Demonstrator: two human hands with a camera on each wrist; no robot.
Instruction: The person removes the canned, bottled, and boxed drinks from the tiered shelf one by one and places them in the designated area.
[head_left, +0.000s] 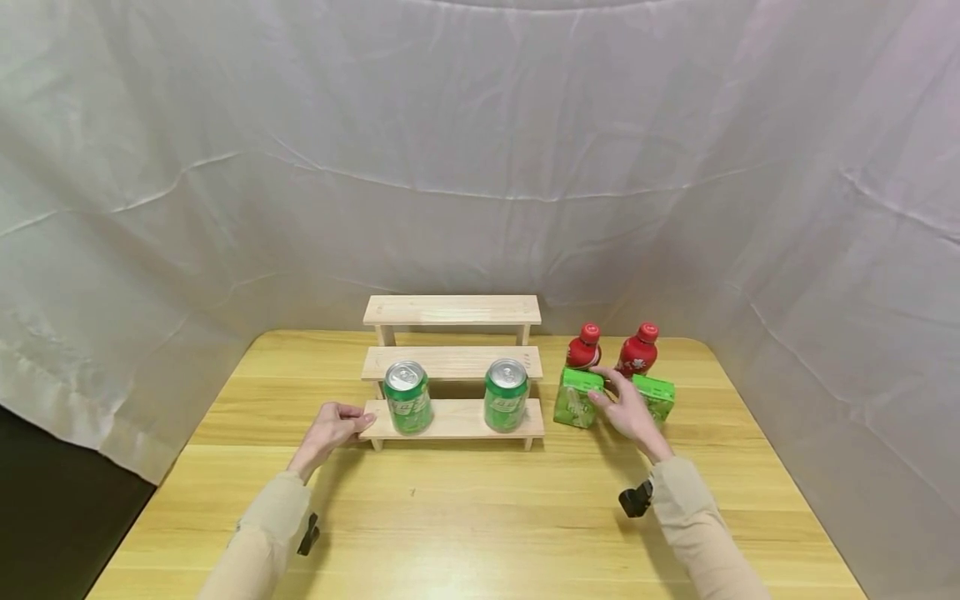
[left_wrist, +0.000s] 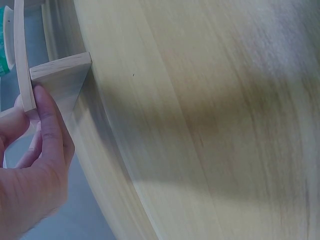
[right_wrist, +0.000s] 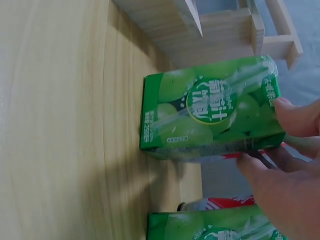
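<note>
At the left end of the low front step of a three-tier wooden stand [head_left: 459, 423], my left hand [head_left: 335, 427] pinches the board. The left wrist view shows the thumb over that board [left_wrist: 22, 60] and fingers beneath it. Two green soda cans [head_left: 408, 398] [head_left: 506, 396] stand upright on the front step. Right of the stand, my right hand [head_left: 624, 408] holds the upper part of the nearer green juice box [head_left: 576, 400]. In the right wrist view the thumb lies against the front of the juice box [right_wrist: 215, 107], the fingers at its side and back.
A second green juice box [head_left: 655, 397] stands to the right, partly behind the right hand. Two red bottles [head_left: 583, 348] [head_left: 637, 351] stand behind the boxes. The wooden table [head_left: 450, 517] meets grey curtains [head_left: 465, 167] at the back and right.
</note>
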